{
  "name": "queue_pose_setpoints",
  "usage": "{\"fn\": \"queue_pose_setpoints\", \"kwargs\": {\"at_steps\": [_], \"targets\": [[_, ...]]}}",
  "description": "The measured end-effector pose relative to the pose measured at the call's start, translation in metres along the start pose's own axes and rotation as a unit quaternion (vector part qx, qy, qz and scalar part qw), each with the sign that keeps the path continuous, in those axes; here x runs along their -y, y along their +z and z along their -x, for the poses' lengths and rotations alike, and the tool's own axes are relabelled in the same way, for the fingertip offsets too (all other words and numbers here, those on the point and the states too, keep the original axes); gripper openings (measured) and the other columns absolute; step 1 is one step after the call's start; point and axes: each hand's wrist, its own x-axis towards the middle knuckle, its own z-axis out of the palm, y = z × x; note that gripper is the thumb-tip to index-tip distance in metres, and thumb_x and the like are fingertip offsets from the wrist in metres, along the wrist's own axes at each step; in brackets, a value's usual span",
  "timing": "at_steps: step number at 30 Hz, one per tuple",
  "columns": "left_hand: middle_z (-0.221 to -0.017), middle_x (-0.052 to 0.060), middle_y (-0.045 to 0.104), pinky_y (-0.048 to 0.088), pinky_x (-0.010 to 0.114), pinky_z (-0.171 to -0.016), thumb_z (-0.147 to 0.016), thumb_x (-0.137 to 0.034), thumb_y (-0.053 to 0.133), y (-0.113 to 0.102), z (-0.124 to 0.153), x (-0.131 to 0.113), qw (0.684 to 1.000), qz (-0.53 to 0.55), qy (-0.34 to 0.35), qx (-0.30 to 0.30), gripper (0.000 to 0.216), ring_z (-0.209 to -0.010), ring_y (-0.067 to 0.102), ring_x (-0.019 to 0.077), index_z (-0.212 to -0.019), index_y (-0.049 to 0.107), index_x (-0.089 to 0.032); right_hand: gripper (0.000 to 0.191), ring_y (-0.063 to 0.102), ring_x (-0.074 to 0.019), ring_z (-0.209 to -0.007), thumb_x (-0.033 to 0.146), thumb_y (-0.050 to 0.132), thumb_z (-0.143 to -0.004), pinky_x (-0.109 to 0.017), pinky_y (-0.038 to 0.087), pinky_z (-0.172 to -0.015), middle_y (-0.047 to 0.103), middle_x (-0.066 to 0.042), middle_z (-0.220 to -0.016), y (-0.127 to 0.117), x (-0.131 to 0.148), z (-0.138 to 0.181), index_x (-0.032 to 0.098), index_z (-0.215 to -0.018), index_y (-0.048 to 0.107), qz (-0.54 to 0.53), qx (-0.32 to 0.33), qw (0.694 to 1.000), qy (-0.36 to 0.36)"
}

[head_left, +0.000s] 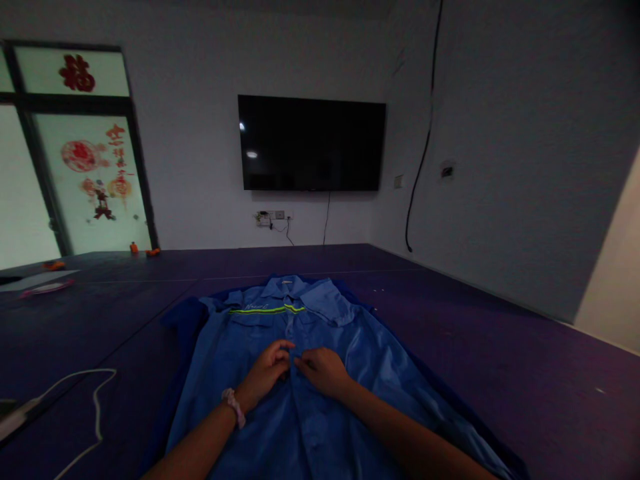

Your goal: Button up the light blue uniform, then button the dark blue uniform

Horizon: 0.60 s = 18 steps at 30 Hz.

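Blue work shirt lying front-up on the dark purple worktop, at the middle of the near edge, its collar pointing toward the far edge and a yellow reflective stripe running across the chest; left hand and right hand meeting at the shirt's centre front, fingers of each drawn narrow and pinching the cloth there, fingertips nearly touching; pink band circling the left wrist; white cable looping near the worktop's near left corner, well apart from the shirt; dark television hanging on the wall beyond the far edge.
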Motion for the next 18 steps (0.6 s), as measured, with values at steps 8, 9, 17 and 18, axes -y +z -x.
{"fn": "queue_pose_setpoints", "kwargs": {"at_steps": [8, 9, 17, 18], "targets": [[-0.073, -0.004, 0.05, 0.03, 0.02, -0.056, -0.055, -0.006, 0.059, -0.001, -0.003, 0.01, 0.997, -0.052, 0.05, 0.017, 0.059, -0.058, 0.04, 0.0077, -0.113, 0.051, -0.018, 0.039, 0.061, -0.0135, -0.067, 0.057, 0.047, -0.078, -0.021, 0.03, -0.054, 0.068, 0.0, -0.073, -0.007, 0.01, 0.01, 0.022, -0.074, 0.064, -0.025, 0.005, 1.0, 0.009], [-0.074, -0.003, 0.052, 0.031, 0.02, -0.057, -0.055, -0.004, 0.058, -0.001, -0.003, 0.01, 0.997, -0.06, 0.05, 0.017, 0.062, -0.06, 0.042, 0.0082, -0.114, 0.05, -0.019, 0.04, 0.061, -0.0137, -0.067, 0.058, 0.048, -0.077, -0.022, 0.03, -0.054, 0.068, 0.0, -0.073, -0.007, 0.011, 0.011, 0.022, -0.073, 0.064, -0.023, 0.002, 1.0, 0.012], [-0.069, -0.002, 0.056, 0.035, 0.021, -0.062, -0.055, 0.002, 0.045, 0.004, 0.003, 0.001, 0.988, -0.142, 0.05, 0.025, 0.063, -0.064, 0.047, 0.0112, -0.115, 0.054, -0.017, 0.04, 0.06, -0.0145, -0.067, 0.057, 0.048, -0.076, -0.022, 0.031, -0.054, 0.068, -0.001, -0.072, -0.008, 0.011, 0.011, 0.021, -0.072, 0.064, -0.025, 0.004, 1.0, 0.001], [-0.068, -0.002, 0.056, 0.035, 0.021, -0.062, -0.057, 0.0, 0.046, 0.005, 0.003, 0.0, 0.988, -0.145, 0.053, 0.022, 0.061, -0.064, 0.047, 0.0115, -0.114, 0.054, -0.017, 0.036, 0.061, -0.0145, -0.067, 0.053, 0.048, -0.077, -0.022, 0.031, -0.054, 0.068, -0.001, -0.072, -0.008, 0.011, 0.01, 0.021, -0.073, 0.064, -0.023, 0.009, 1.0, 0.001]]}}
